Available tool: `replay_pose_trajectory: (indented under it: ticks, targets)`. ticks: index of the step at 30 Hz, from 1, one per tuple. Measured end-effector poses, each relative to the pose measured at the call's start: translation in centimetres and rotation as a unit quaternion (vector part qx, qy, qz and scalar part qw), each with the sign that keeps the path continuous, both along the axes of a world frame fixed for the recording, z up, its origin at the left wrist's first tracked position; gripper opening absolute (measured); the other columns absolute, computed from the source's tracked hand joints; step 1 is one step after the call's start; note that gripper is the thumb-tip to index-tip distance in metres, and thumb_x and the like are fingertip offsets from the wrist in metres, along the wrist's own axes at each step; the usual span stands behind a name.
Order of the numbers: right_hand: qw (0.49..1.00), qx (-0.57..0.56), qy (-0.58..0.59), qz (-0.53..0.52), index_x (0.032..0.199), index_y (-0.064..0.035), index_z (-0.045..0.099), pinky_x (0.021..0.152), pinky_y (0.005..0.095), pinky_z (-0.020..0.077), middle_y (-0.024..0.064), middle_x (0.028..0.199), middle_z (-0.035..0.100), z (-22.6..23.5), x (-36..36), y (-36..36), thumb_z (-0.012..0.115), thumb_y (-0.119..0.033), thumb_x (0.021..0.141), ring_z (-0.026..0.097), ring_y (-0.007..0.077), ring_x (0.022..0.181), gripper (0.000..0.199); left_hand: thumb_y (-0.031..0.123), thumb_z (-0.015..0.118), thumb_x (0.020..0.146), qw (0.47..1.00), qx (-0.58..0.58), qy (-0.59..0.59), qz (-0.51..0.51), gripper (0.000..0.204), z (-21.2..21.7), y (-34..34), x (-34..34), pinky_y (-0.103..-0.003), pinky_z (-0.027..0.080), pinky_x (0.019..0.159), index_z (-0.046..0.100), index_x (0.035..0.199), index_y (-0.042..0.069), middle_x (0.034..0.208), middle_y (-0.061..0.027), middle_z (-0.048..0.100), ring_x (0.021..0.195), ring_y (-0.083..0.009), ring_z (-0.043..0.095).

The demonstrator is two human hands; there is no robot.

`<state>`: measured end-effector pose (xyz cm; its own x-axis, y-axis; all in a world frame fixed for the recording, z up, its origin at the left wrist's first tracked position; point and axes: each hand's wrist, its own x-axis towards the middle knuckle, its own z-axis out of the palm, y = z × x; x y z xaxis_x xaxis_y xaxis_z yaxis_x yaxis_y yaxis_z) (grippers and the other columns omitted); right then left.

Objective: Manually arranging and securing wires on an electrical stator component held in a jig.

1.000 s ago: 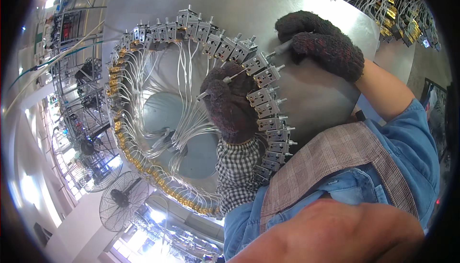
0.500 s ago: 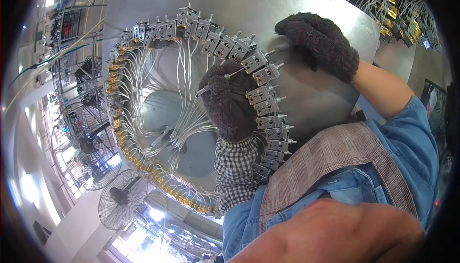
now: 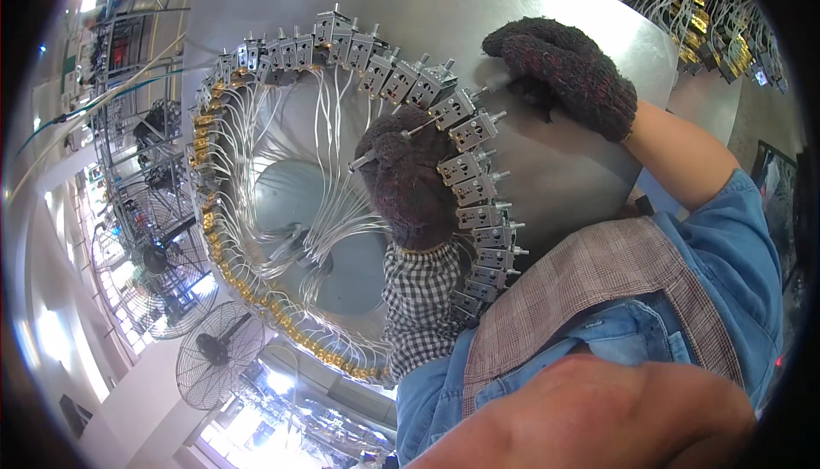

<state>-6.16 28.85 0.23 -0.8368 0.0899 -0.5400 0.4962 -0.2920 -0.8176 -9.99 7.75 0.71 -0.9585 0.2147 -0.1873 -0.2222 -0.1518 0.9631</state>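
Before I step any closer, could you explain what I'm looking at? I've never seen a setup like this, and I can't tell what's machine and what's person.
There is no robot here: these are a person's two hands in dark knitted gloves. Every picture comes from a camera on that person's head, looking down; its wide lens bends straight edges.

On the shiny metal surface is a ring of small silver blocks and gold pieces, with white wires running toward its middle.

The left hand, with the checked sleeve, is inside the ring and holds a thin metal rod. The right hand, outside it, seems to hold a slim grey tool, mostly hidden by the glove. A fan stands in the background.
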Motion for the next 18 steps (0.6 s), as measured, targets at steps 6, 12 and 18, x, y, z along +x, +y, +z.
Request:
replay_pose_trajectory:
  ticks: [6,12,18]
  targets:
    - [0.998,0.060,0.037,-0.005,0.105,-0.0060,0.059,0.066,0.0262,0.0481,0.0062,0.099,0.060,0.2,0.0,0.4,0.050,-0.023,0.086,0.057,0.0101,0.082,0.027,0.025,0.048,0.085,0.996,0.067,-0.066,0.002,0.032,-0.7,-0.4,-0.2,-0.037,0.052,0.064,0.044,0.106,0.000,0.097,-0.0132,0.055,0.080,-0.0247,0.059]
    - [0.986,0.038,0.160,-0.007,0.107,-0.0088,0.058,0.045,0.0201,0.0397,0.0011,0.072,0.057,0.2,0.7,0.3,0.057,-0.027,0.082,0.051,0.0072,0.058,0.031,0.027,0.047,0.086,0.994,0.081,-0.071,0.001,0.034,-0.5,-0.6,-0.1,-0.037,0.052,0.063,0.044,0.106,0.001,0.095,-0.0129,0.054,0.080,-0.0246,0.059]
    - [1.000,0.013,-0.014,0.023,0.112,-0.0075,0.055,0.050,0.0216,0.0415,0.0018,0.072,0.055,0.5,0.2,0.9,0.055,-0.024,0.083,0.050,0.0080,0.059,0.033,0.028,0.050,0.085,0.996,0.038,-0.078,0.019,0.035,0.0,0.1,0.1,-0.037,0.051,0.063,0.044,0.106,0.001,0.093,-0.0127,0.055,0.077,-0.0233,0.059]
